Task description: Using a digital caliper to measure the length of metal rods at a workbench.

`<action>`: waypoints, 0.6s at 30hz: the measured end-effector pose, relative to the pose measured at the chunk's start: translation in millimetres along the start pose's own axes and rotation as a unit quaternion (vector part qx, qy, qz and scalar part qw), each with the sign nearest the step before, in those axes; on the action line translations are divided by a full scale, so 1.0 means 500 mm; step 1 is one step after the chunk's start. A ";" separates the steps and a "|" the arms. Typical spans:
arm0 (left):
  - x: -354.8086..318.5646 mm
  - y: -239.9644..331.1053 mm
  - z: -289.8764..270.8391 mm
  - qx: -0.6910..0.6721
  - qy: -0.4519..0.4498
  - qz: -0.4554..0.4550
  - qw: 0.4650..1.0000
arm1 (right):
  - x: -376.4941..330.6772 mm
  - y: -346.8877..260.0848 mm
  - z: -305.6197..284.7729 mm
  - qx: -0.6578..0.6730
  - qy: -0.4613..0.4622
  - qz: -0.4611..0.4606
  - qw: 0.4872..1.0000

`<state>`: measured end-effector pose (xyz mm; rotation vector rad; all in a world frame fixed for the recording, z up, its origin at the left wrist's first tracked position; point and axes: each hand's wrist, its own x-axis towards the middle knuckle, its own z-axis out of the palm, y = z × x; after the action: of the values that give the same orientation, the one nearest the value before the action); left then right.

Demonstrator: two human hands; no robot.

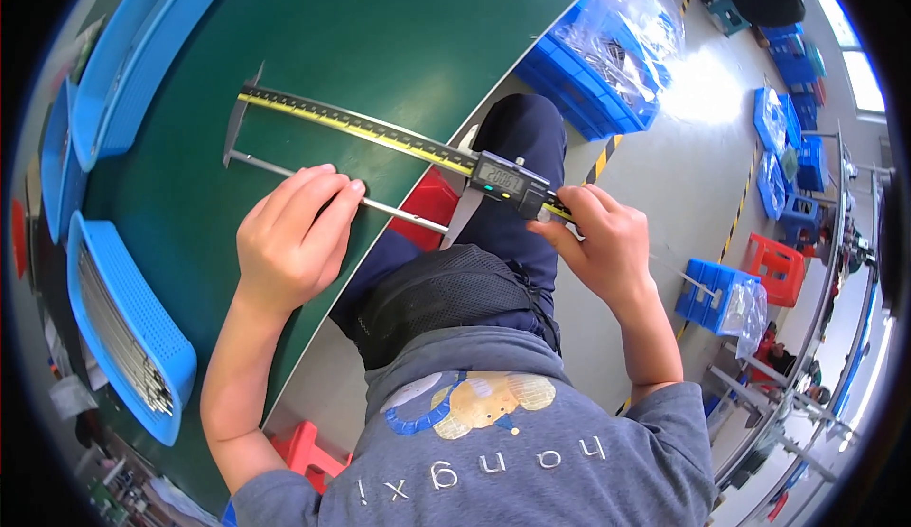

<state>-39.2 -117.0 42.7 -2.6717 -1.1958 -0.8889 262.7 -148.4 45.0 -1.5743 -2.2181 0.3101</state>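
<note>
- Where the green, flat-topped table (370, 34) spreads across the left half of the view, its straight edge runs diagonally past the person's knees.
- Beyond that edge, upper right of centre, stands a deep blue plastic crate (569, 91), its contents partly covered by a clear plastic bag (634, 19).
- Along the table's left side sit a long light-blue plastic basket (157, 72) and, lower down, a perforated light-blue basket (161, 314) holding a bundle of slim grey metal rods (128, 351).
- Across the centre, partly over the table and partly over the lap, extends a digital caliper (380, 135) with a black-and-yellow scale, a display (503, 178) and widely spread jaws.
- Right hand (603, 242): thumb and forefinger nearly closed, pinching the caliper's near end; the other fingers are curled.
- Left hand (296, 233): fingers bent and close together, gripping the single rod near its middle; the thumb's position cannot be told.
- Single rod: a slender, silvery metal cylinder (403, 215) lying between the caliper's jaws, one end at each jaw's tip.
</note>
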 end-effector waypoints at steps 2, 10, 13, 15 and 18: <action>0.007 0.001 -0.002 0.009 0.004 0.020 1.000 | -0.004 0.001 0.005 0.007 0.005 -0.004 1.000; 0.002 -0.005 -0.004 0.027 0.001 0.025 0.999 | -0.002 -0.008 0.000 -0.006 0.001 -0.004 1.000; 0.002 -0.006 -0.005 0.024 0.001 0.021 0.999 | 0.000 -0.011 -0.002 -0.003 -0.005 -0.001 1.000; 0.003 -0.006 -0.005 0.020 0.000 0.019 1.000 | 0.000 -0.013 -0.004 -0.001 -0.009 0.002 1.000; 0.002 -0.007 -0.004 0.018 0.003 0.016 1.000 | -0.001 -0.014 -0.005 0.014 -0.014 0.010 1.000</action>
<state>-42.2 -114.8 44.4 -2.6507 -1.1535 -0.8625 257.9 -151.1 49.9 -1.5884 -2.2097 0.3686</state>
